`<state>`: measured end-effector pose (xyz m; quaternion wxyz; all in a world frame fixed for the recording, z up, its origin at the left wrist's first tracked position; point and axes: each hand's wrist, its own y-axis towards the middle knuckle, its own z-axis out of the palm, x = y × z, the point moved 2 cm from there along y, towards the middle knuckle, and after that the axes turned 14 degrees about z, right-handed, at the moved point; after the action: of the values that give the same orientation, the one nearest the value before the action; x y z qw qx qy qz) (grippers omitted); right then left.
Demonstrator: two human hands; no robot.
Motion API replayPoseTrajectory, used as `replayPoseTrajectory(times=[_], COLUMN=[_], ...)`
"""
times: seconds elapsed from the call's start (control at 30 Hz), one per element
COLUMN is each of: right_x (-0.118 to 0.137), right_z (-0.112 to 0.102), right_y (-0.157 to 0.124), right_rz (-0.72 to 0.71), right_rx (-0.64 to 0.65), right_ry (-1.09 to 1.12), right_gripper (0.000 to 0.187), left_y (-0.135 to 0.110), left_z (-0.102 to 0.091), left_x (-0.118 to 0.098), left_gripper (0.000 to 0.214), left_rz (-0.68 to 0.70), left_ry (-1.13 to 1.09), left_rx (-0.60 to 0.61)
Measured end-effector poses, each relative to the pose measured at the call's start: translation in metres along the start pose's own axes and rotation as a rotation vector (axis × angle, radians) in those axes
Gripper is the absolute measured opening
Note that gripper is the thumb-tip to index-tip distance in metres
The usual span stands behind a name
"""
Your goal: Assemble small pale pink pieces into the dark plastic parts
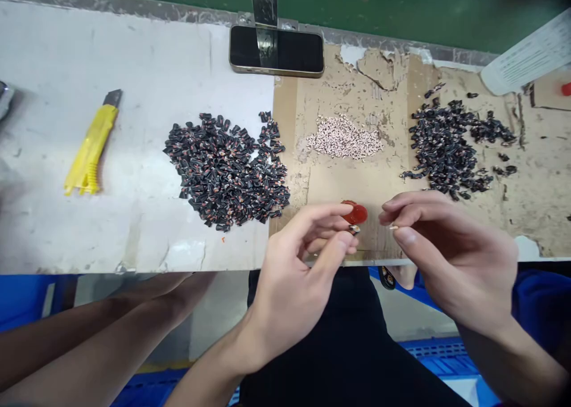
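At the far left of the frame, a yellow plastic snap-off utility knife (91, 148) is lying on a scuffed white work surface (134, 56), while another person's bare forearms (89, 329) are reaching in below it. Left of centre, a heap of small black, copper-flecked parts (225, 172) is spreading over the white. Further right, a heap of tiny pale pink pieces (343, 136) and a second black heap (446, 145) are sitting on torn brown cardboard (339, 193). Just above the near edge at lower centre, the person's left hand (298, 288) is pinching a small black-and-white part (354, 229) narrowly beside a round translucent red disc (354, 213), though I cannot tell whether it is gripping the disc. The right hand (450, 258) is holding a tiny pale piece (392, 227) in a narrow pinch. That piece is risking slipping over the edge if the pinch loosens, and a careless wrist could be scattering the heaps
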<state>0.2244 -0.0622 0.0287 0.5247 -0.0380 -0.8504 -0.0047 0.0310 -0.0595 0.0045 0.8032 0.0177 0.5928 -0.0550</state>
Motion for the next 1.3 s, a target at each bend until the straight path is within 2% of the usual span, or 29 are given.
replayPoseTrajectory(times=[0.1, 0.23, 0.43, 0.6, 0.7, 0.87, 0.93, 1.1, 1.17, 1.3], right_x=[0.011, 0.015, 0.013, 0.015, 0.017, 0.015, 0.014, 0.015, 0.017, 0.019], right_z=[0.005, 0.009, 0.01, 0.012, 0.013, 0.011, 0.012, 0.018, 0.021, 0.023], right_y=[-0.003, -0.001, -0.001, -0.001, 0.001, 0.006, 0.007, 0.006, 0.006, 0.006], right_rz=[0.087, 0.124, 0.115, 0.052, 0.043, 0.071, 0.072, 0.08, 0.105, 0.142], right_rx=[0.051, 0.066, 0.091, 0.089, 0.091, 0.118, 0.11, 0.114, 0.071, -0.002], right_ry=[0.137, 0.178, 0.179, 0.111, 0.096, 0.129, 0.163, 0.337, 0.377, 0.4], right_gripper=[0.016, 0.016, 0.014, 0.02, 0.021, 0.017, 0.017, 0.021, 0.023, 0.027], left_y=[0.0, 0.0, -0.002, -0.002, -0.003, -0.005, -0.004, 0.003, 0.005, 0.007], left_z=[0.008, 0.008, 0.006, 0.005, 0.005, 0.008, 0.009, 0.012, 0.015, 0.018], left_x=[0.0, -0.002, -0.006, -0.008, -0.011, -0.017, -0.018, -0.017, -0.018, -0.017], left_gripper=[0.021, 0.02, 0.021, 0.021, 0.021, 0.022, 0.018, 0.015, 0.015, 0.017], left_rz=[0.003, 0.024, 0.071, 0.088, 0.153, 0.256, 0.191, -0.133, -0.179, -0.186], left_ry=[-0.049, 0.006, 0.103, 0.148, 0.193, 0.265, 0.178, -0.198, -0.281, -0.341], left_rx=[0.052, 0.074, 0.08, 0.091, 0.098, 0.024, -0.012, -0.047, -0.047, -0.063])
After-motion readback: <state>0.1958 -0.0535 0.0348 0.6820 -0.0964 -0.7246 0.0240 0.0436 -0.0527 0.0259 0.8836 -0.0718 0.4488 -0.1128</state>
